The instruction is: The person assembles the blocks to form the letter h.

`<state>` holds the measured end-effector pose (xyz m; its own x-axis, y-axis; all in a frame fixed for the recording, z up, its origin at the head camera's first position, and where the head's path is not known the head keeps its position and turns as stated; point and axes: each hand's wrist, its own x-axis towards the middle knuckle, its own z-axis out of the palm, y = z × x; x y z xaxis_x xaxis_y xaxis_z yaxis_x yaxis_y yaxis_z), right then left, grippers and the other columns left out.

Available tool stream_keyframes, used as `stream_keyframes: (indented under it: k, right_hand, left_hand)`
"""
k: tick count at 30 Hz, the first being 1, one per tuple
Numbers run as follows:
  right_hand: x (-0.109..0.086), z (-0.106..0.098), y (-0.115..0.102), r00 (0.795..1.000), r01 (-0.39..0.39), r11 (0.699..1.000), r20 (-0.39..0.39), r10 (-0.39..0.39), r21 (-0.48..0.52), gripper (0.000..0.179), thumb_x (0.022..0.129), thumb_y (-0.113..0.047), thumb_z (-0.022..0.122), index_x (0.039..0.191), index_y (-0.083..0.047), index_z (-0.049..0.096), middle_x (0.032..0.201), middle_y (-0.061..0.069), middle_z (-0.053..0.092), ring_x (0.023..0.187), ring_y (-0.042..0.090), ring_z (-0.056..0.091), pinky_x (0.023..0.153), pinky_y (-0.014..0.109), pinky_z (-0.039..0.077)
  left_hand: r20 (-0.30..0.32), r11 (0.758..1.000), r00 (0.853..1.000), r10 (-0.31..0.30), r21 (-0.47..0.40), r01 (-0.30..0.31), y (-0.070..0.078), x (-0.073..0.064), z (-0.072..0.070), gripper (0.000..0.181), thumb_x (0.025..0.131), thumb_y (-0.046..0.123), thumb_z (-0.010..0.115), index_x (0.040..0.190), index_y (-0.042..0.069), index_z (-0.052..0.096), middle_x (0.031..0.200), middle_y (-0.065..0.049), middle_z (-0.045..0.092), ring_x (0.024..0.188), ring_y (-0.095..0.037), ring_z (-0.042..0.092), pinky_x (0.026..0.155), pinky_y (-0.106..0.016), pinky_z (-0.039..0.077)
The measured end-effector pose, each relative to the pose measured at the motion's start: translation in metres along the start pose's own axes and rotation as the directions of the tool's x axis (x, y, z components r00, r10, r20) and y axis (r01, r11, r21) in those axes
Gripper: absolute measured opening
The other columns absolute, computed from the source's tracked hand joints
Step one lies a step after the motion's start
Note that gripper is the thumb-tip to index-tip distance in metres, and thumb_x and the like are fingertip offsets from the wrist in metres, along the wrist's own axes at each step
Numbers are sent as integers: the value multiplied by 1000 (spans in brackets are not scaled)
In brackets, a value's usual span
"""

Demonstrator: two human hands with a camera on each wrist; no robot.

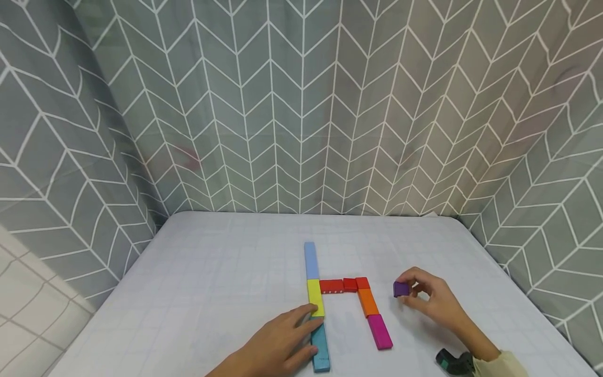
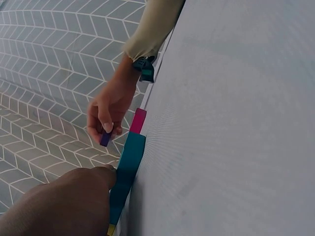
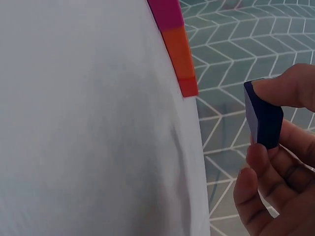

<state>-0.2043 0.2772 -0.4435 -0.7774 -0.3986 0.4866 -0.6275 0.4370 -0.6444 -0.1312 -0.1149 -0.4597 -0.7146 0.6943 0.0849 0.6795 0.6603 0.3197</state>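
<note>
My right hand pinches a small purple block between thumb and fingers, to the right of the laid-out blocks. In the right wrist view the purple block shows one flat side. The left hand rests its fingertips on the left column, touching the yellow block and the teal block. A light blue block tops that column. Red blocks run right from the yellow one. From their end an orange block and a magenta block slant down toward me.
A white cloth covers the table. Grey patterned curtains stand behind it and at both sides. A dark wrist device sits by the right sleeve. White tiles show at lower left.
</note>
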Motion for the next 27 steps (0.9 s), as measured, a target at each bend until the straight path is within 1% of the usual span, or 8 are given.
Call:
stream_keyframes:
  k: [6, 10, 15, 19, 24, 27]
  right_hand:
    - [-2, 5, -10, 999, 38, 998, 33, -39, 41, 38, 80, 7, 85, 111, -11, 71, 101, 0, 69, 85, 15, 63, 69, 30, 59]
    - [-4, 8, -13, 997, 64, 996, 48, -67, 56, 39, 80, 7, 85, 112, -10, 71, 102, 0, 69, 85, 15, 63, 68, 30, 59]
    - [-5, 10, -15, 995, 81, 995, 51, -85, 62, 41, 81, 7, 85, 113, -14, 71, 102, -1, 69, 85, 15, 63, 69, 30, 59]
    - [-5, 11, -15, 992, 103, 991, 61, -108, 84, 41, 80, 8, 85, 113, -13, 71, 101, 0, 69, 85, 16, 63, 69, 31, 59]
    - [-7, 12, -19, 989, 107, 992, 99, -113, 60, 42, 80, 6, 85, 112, -17, 70, 100, -4, 69, 85, 14, 64, 69, 30, 59]
    - [-10, 13, -21, 985, 114, 991, 123, -121, 64, 43, 80, 6, 85, 112, -19, 69, 101, -5, 69, 85, 14, 64, 68, 30, 59]
  left_hand:
    - [18, 1000, 1000, -14, -7, 15, -1, 0, -2, 64, 106, 64, 37, 156, 26, 50, 161, 2, 40, 138, -15, 48, 107, -40, 48]
    - [8, 1000, 1000, -5, 4, 5, -2, -1, -2, 63, 107, 63, 37, 156, 25, 50, 161, 1, 40, 138, -16, 48, 107, -41, 48]
    - [-11, 1000, 1000, 2, 4, -2, -1, -1, -1, 62, 108, 61, 36, 156, 24, 49, 161, 0, 40, 139, -16, 48, 109, -41, 46]
    - [-5, 1000, 1000, -3, -2, 3, -1, -1, 0, 63, 108, 63, 35, 157, 25, 48, 161, 1, 39, 139, -16, 47, 109, -41, 46]
    - [-1, 1000, 1000, -3, -13, 3, -1, -1, 1, 64, 107, 63, 36, 157, 25, 48, 162, 1, 39, 139, -16, 47, 109, -41, 47]
    - [13, 1000, 1000, -16, -14, 16, 0, 0, 1, 64, 107, 64, 37, 157, 26, 48, 162, 3, 38, 138, -15, 47, 108, -40, 47]
